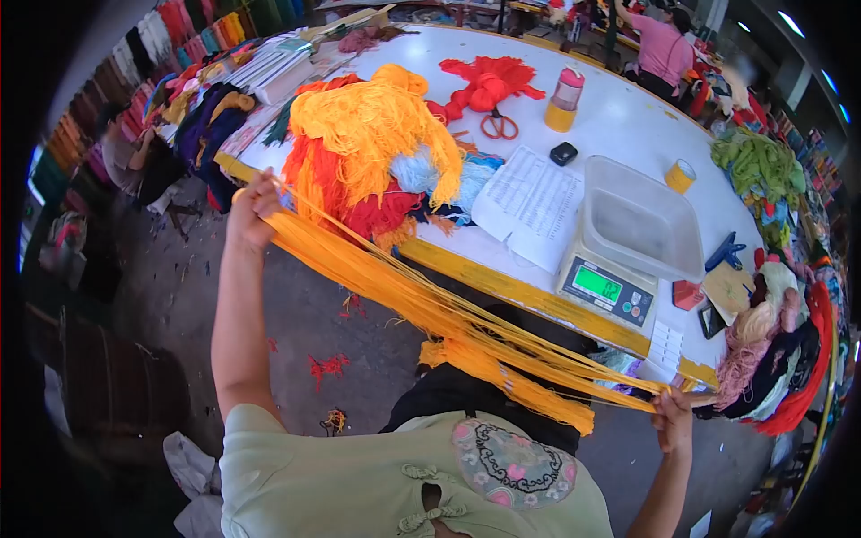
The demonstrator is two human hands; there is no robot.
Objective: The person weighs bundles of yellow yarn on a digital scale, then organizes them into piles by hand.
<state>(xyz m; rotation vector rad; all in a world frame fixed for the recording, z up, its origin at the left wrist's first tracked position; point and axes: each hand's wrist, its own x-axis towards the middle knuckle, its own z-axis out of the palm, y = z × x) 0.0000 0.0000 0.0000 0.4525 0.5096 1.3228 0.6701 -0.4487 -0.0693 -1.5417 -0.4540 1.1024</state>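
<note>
A long skein of orange-yellow yarn (377, 276) is stretched between my two hands in front of the table's near edge. My left hand (255, 210) is closed round its left end, with the arm raised. At the lower right my right hand (672, 419) grips the other end. Below the stretched strands, a further orange bundle (502, 381) hangs across my lap. Beyond my left hand, a pile of yellow yarn (372, 121) lies on the table over red and light blue yarn (439, 177).
The white table (628, 103) holds a scale (610, 285) with a clear tray (641, 215), papers (529, 206), scissors (499, 125), red yarn (489, 82) and a glue-like bottle (564, 99). Colored yarn heaps (762, 170) line the right side. Two people (664, 49) (126, 157) are farther off.
</note>
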